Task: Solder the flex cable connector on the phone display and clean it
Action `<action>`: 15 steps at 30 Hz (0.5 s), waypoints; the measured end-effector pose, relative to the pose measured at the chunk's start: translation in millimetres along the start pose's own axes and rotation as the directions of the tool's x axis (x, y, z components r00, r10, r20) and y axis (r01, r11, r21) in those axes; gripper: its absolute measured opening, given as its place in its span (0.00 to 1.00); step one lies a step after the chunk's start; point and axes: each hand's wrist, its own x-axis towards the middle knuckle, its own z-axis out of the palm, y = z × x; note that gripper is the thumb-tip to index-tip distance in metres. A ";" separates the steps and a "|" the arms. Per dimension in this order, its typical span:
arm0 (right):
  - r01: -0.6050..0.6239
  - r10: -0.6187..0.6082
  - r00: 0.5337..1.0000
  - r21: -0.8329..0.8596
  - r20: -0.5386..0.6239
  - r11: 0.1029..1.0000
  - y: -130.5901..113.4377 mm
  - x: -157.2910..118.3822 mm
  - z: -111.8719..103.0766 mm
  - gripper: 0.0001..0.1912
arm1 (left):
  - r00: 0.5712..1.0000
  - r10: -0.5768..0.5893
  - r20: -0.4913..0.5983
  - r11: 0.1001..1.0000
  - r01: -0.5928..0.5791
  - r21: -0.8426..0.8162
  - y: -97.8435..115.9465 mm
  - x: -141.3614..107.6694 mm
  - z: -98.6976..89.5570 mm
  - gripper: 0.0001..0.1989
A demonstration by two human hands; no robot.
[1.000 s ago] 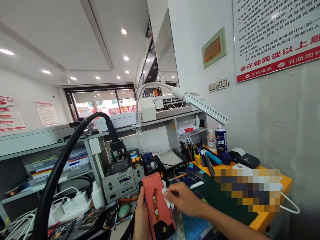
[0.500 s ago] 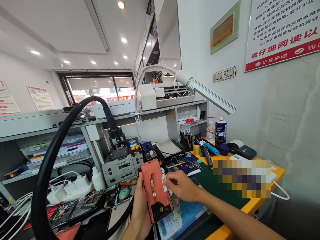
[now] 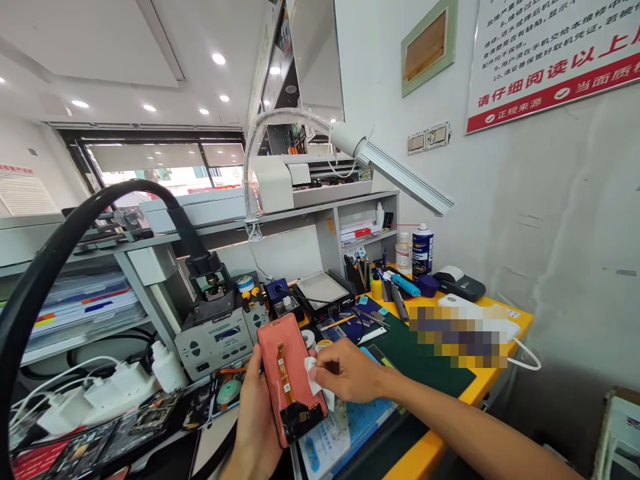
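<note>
My left hand [image 3: 254,417] is closed around the left edge of a phone screen [image 3: 295,360], held tilted with its pinkish-red back towards me. A ribbon cable [image 3: 283,373] runs down the middle of that back, and the lower end is black. At the screen's right edge, my right hand [image 3: 347,370] pinches a crumpled white wipe [image 3: 313,377] against it. Part of the wipe is hidden behind my fingers. Under the hands lies a blue-and-white packet [image 3: 325,443].
A hot-air station [image 3: 220,340] with a thick black hose [image 3: 100,200] stands at the left. Opened phones [image 3: 115,427] lie at the lower left. Tweezers [image 3: 370,317] and a spray can [image 3: 423,252] are beyond the green mat [image 3: 430,360]. A lamp [image 3: 405,177] hangs above.
The view has swung to the right, so everything sits further left. My right hand with the wipe has slid slightly along the screen's right edge; both hands keep their hold.
</note>
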 end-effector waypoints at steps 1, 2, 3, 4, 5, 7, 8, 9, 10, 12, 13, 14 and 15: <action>0.002 -0.002 1.000 0.001 -0.009 1.000 0.2 -0.2 0.0 0.19 | 1.000 0.003 0.005 1.000 -0.003 -0.004 -0.2 0.0 -0.2 0.24; 0.004 -0.004 1.000 0.001 -0.019 1.000 0.6 -0.3 0.2 0.20 | 1.000 0.006 0.012 1.000 -0.006 -0.009 -0.5 0.0 -0.4 0.24; 0.006 -0.006 1.000 0.000 -0.029 1.000 1.1 -0.3 0.3 0.20 | 1.000 0.009 0.020 1.000 -0.009 -0.016 -0.7 -0.3 -0.4 0.24; 0.008 -0.008 0.999 -0.001 -0.040 1.000 1.7 -0.4 0.5 0.20 | 0.999 0.010 0.031 1.000 -0.009 -0.023 -0.8 -0.7 -0.4 0.24; 0.009 -0.009 0.999 -0.001 -0.050 1.000 2.2 -0.4 0.7 0.20 | 0.999 0.009 0.043 1.000 -0.007 -0.030 -0.8 -1.3 -0.3 0.24; 0.008 -0.008 0.998 0.004 -0.070 1.000 2.6 -0.3 0.9 0.20 | 0.999 -0.002 0.050 0.999 0.005 -0.044 -0.8 -2.9 0.5 0.25; 0.008 -0.007 0.997 0.008 -0.081 1.000 2.5 -0.2 0.8 0.20 | 0.999 -0.010 0.050 0.999 0.013 -0.053 -0.7 -3.8 1.1 0.25; 0.007 -0.006 0.996 0.014 -0.093 1.000 2.0 -0.1 0.6 0.20 | 0.999 -0.013 0.048 0.998 0.016 -0.061 -0.7 -4.5 1.8 0.25; 0.007 -0.004 0.994 0.021 -0.105 1.000 1.4 0.0 0.3 0.21 | 0.999 -0.010 0.044 0.998 0.013 -0.067 -0.6 -5.2 2.6 0.25; 0.003 0.002 0.991 0.036 -0.133 0.999 0.0 0.1 -0.2 0.21 | 0.999 0.006 0.031 0.997 -0.004 -0.076 -0.4 -6.4 4.5 0.24; -0.001 0.007 0.989 0.044 -0.148 0.999 -0.5 0.1 -0.5 0.21 | 0.999 0.016 0.029 0.997 -0.014 -0.077 -0.2 -7.1 5.4 0.23; -0.005 0.013 0.986 0.052 -0.165 0.999 -0.8 0.0 -0.7 0.21 | 0.999 0.024 0.027 0.997 -0.022 -0.078 0.0 -7.8 6.5 0.22; -0.010 0.021 0.983 0.061 -0.183 0.998 -0.7 0.0 -0.9 0.21 | 0.999 0.027 0.023 0.997 -0.025 -0.078 0.2 -8.6 7.5 0.22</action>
